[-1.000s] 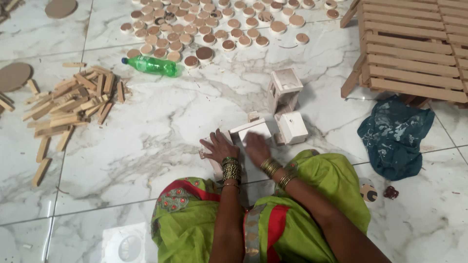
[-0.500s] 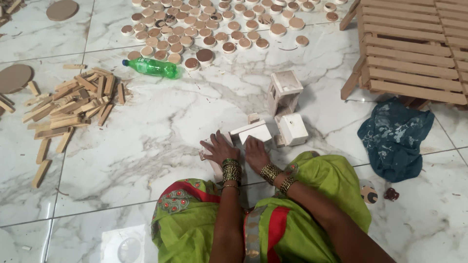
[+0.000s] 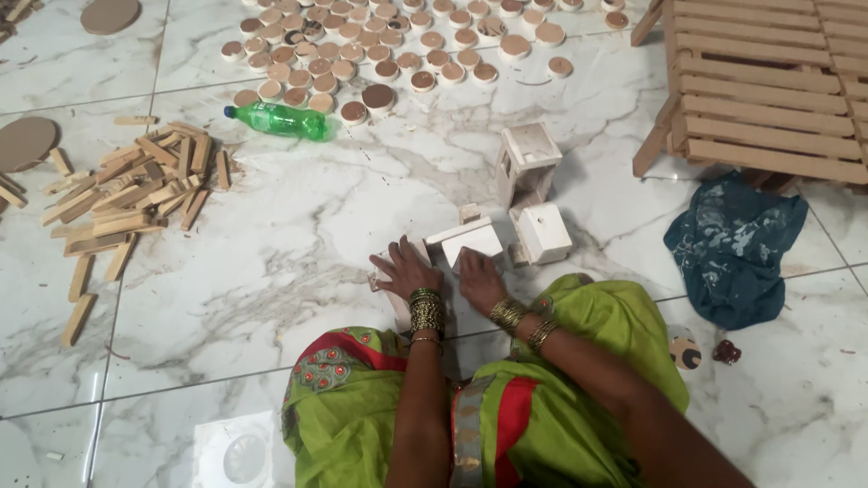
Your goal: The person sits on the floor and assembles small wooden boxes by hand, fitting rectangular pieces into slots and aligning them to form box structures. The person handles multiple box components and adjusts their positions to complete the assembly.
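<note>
Seated on a white marble floor, green and red garment across the lap. Left hand spread flat, fingers splayed, pressing on a pale wooden piece lying on the floor; nothing clasped, only the palm bearing down. Right hand just beside it, fingers curled down onto the near edge of a small white-painted wooden box, resting on it rather than gripping round it. Bangles on both wrists.

Taking that white box as the landmark: touching its right side, a second small white wooden box; beyond it and a little to the right, a third, taller open-framed white wooden box standing upright. Three white boxes in all. Far left of the box, a loose heap of short wooden strips, too many and too overlapped to count. Beyond and left of the box, one green plastic bottle lying on its side, white cap pointing left, label too small to make out. Further beyond, rows of small round wooden discs, several dozen, exact count not clear. Up at the far left, two larger round brown boards. Right of the box, one crumpled dark teal cloth; beyond that, a slatted wooden frame. Near the person's right knee, a small round disc with a dark mark and a small red scrap.
</note>
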